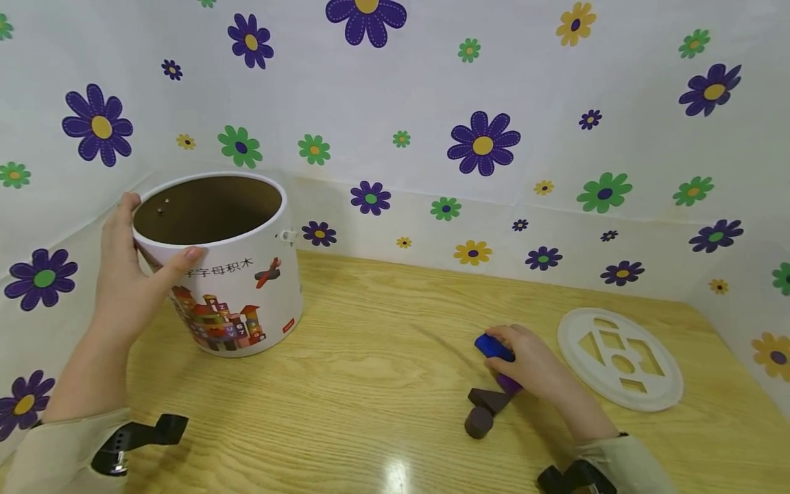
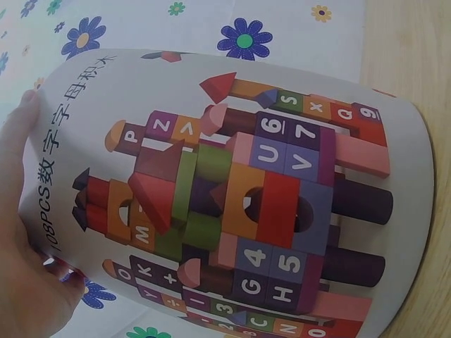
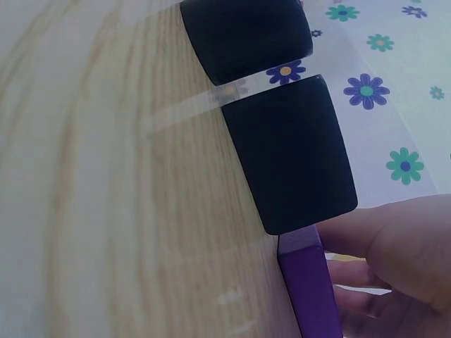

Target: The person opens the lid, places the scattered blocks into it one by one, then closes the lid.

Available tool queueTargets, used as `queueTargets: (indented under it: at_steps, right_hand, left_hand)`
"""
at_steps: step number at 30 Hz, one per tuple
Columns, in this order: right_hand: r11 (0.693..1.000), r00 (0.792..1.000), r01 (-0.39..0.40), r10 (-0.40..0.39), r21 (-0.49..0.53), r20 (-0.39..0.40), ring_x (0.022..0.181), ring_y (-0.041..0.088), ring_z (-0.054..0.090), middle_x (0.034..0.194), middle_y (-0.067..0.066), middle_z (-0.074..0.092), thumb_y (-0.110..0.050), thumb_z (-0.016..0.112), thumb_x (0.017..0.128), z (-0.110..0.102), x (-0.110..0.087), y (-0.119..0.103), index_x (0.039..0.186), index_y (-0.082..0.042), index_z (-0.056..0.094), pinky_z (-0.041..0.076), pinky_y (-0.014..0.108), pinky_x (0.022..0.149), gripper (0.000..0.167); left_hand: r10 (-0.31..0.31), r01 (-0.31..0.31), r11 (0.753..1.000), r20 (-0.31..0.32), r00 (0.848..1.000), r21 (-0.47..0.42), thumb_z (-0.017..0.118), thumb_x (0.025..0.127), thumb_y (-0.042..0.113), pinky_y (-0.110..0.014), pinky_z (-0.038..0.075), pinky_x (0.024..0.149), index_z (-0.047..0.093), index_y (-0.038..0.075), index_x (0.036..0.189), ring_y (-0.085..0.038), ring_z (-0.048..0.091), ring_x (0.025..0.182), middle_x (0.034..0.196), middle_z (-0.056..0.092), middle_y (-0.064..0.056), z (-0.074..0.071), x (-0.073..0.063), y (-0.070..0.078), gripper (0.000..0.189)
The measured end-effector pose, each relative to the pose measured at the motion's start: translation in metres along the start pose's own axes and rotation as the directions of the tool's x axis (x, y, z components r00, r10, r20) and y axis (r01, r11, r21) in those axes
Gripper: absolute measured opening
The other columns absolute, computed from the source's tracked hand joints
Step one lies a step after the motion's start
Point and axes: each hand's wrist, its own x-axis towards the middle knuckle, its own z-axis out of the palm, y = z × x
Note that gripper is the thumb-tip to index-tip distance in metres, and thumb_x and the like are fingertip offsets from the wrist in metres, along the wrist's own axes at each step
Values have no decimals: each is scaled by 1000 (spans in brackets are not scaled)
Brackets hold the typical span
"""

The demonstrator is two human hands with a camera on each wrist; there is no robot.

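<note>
Gripping one bucket [image 1: 271,285], left hand [image 1: 126,281]; one of four blocks [image 1: 492,348], right hand [image 1: 529,360]

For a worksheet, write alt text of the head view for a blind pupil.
A person's left hand holds an open white bucket near its rim while the right hand pinches a blue block at a wooden table. Nearby are a purple block, a triangular dark block, a round dark block and a white disc with cut-out shapes.

Wood-grain tabletop [image 1: 358,398], yellowish — white sheeting [image 1: 401,82] beyond its far edge, turning at the far right corner, purple, green and yellow flowers [image 1: 483,145] printed throughout — bright glare [image 1: 396,475] toward the near edge
</note>
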Motion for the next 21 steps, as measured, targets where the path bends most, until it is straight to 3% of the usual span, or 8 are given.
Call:
queueTargets:
  at_steps: [10, 21]
  right_hand:
    - [1000, 1000, 18, -18, -15, -14, 95, 31, 61, 104, 15, 61, -15, 74, 83, 0, 1, -2, 121, 3, 61, 52, 47, 81, 44]
    - [999, 998, 46, -46, -1, -31, 96, 34, 62, 114, 21, 61, -9, 75, 81, -1, 2, -6, 121, 4, 60, 52, 47, 81, 44]
  left_hand:
    - [9, -9, 1000, -4, 1000, 0, 69, 85, 27, -45, 9, 115, 8, 34, 152, -22, 13, 141, 156, 11, 1, -1, 0, 1, 91]
    - [11, -11, 1000, 8, 1000, 1, 69, 86, 28, -42, 7, 115, 6, 33, 153, -19, 8, 143, 157, 6, 4, -2, 1, 0, 93]
